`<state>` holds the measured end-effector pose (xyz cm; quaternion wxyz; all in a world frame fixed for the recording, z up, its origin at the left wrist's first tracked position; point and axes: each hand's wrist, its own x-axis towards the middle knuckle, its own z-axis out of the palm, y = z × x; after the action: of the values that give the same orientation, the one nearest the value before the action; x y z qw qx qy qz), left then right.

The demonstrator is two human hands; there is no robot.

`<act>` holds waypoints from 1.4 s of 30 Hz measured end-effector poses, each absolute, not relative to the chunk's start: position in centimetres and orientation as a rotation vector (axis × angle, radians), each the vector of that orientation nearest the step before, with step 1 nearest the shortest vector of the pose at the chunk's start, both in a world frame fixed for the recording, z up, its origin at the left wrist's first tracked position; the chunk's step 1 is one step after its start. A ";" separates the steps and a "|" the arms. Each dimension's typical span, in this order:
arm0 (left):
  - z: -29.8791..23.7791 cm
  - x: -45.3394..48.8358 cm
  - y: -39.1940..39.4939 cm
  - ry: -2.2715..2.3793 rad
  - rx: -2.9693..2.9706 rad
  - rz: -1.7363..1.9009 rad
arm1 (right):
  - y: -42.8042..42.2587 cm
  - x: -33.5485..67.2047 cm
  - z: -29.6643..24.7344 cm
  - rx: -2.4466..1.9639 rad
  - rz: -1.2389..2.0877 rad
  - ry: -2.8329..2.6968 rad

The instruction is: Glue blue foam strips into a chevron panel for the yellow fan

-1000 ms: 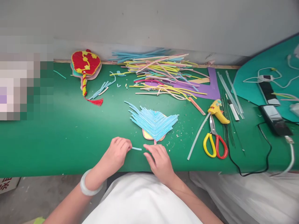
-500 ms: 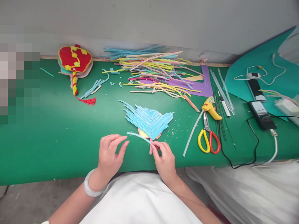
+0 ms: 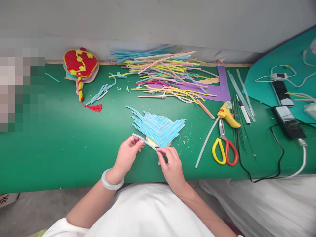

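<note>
Between my two hands stretches a light blue pipe cleaner (image 3: 150, 145), slanting down to the right along the lower left edge of a fan-shaped piece (image 3: 160, 130). That piece is covered with blue pipe cleaners laid in a V pattern, their loose ends sticking out at both sides; a bit of its yellow base shows at the bottom. My left hand (image 3: 129, 153) pinches the strip near its upper end. My right hand (image 3: 171, 166) pinches its lower end just below the tip of the V, where it hides most of the handle.
A heap of coloured pipe cleaners (image 3: 168, 72) lies at the back on purple card (image 3: 223, 82). A finished red fan (image 3: 80, 64) with a tassel lies back left. On the right are a yellow glue gun (image 3: 229, 115), scissors (image 3: 225, 144), glue sticks (image 3: 238, 92) and cabled power banks (image 3: 288, 121).
My left hand has moved right and closed its fingers on the blue pipe cleaner, having been apart from it. My right hand keeps its pinch, and the strip's upper end is slightly higher.
</note>
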<state>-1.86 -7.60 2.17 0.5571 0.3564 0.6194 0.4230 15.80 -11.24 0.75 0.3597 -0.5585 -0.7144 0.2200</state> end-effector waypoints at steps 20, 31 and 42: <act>1.4 -0.5 -5.9 1.506 0.506 0.985 | -10.7 18.3 -1.6 -1.568 0.307 -1.732; 1.6 0.0 -5.9 1.529 0.499 1.021 | -10.5 17.5 -1.4 -1.516 0.249 -1.888; 1.5 0.3 -6.0 1.546 0.514 1.031 | -10.0 16.5 -1.1 -1.564 0.264 -1.989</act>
<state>0.25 -5.97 1.53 0.5702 0.2191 0.6586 0.4394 16.49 -10.01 -1.10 0.2943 -0.5874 -0.7474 0.0992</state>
